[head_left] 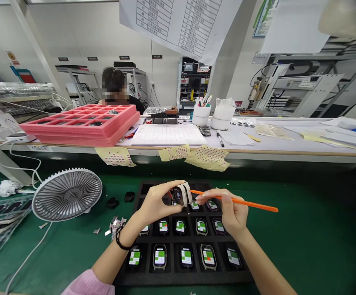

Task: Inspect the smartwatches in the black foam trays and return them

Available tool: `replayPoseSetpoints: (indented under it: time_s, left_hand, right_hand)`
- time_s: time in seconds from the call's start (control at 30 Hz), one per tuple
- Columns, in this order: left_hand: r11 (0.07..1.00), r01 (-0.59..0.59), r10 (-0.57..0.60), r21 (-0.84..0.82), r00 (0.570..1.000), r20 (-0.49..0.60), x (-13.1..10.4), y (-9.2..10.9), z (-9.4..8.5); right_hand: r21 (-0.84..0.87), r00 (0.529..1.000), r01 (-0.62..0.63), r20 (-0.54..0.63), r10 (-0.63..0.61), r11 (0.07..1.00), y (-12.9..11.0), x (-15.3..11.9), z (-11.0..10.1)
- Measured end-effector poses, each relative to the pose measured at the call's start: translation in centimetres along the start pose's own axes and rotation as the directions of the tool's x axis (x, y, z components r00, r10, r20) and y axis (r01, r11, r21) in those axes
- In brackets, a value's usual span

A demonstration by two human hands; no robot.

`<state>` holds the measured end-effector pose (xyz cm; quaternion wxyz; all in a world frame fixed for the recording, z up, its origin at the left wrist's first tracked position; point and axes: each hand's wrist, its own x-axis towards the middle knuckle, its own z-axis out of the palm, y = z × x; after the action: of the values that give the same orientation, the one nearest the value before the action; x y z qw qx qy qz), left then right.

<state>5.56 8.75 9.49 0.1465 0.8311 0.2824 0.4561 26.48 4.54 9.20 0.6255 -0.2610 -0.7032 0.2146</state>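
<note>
My left hand [158, 203] grips a smartwatch [182, 194] with a pale case by its edges, thumb below and fingers above, and the watch is tilted on its side. In my right hand [231, 209] is a thin orange stick [258, 205], pinched like a pen. Its tip meets or nearly meets the side of the watch; contact is hard to tell. Beneath both hands lies a black foam tray [184, 280] with watches in its compartments, many with green and white screens, such as a pale-framed watch [208, 257]. My hands cover part of its back rows.
A small grey fan [70, 194] stands left, near scattered silvery scraps [116, 224] and two small black pieces [129, 196]. Clear plastic trays [4, 225] lie far left. A raised shelf edge [258, 154] crosses behind, carrying a pink foam tray [104, 135]. A person [116, 88] sits beyond.
</note>
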Motion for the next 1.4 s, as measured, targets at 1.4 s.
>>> replayPoseSetpoints:
  time_s: [1.4]
  left_hand:
    - [0.983,0.052,-0.055,0.175,0.998,0.017,0.3,1.0,0.7]
  right_hand:
    - [0.073,0.909,-0.415,-0.012,0.417,0.907,0.5,0.6,2.0]
